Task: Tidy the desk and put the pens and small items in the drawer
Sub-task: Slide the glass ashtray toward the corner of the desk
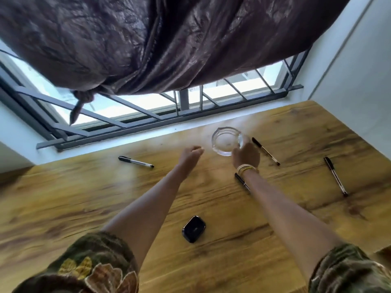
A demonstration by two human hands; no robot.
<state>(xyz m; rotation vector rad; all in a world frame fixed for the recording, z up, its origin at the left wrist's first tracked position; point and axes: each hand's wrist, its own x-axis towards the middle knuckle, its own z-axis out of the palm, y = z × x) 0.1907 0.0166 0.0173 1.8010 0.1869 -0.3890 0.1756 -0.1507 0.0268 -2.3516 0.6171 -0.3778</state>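
Nearest the camera, two floral-patterned sleeves [93,269] frame a glossy black rounded case [193,229] lying on the wood-grain table [63,204]. The right hand [246,156] grasps the near rim of a clear glass ashtray [226,140], fingers curled round its edge. The left hand [191,154] hovers just beside it, released, fingers relaxed and holding nothing. Four slim pens lie apart: one far left [135,162], one right of the ashtray [265,151], one at far right [335,176], one partly hidden under the right wrist [241,180]. No drawer is in view.

Procedure: glass is smooth and probably heavy; support the base with the left hand before lifting. Gather the pens afterwards; being cylindrical, they may roll.
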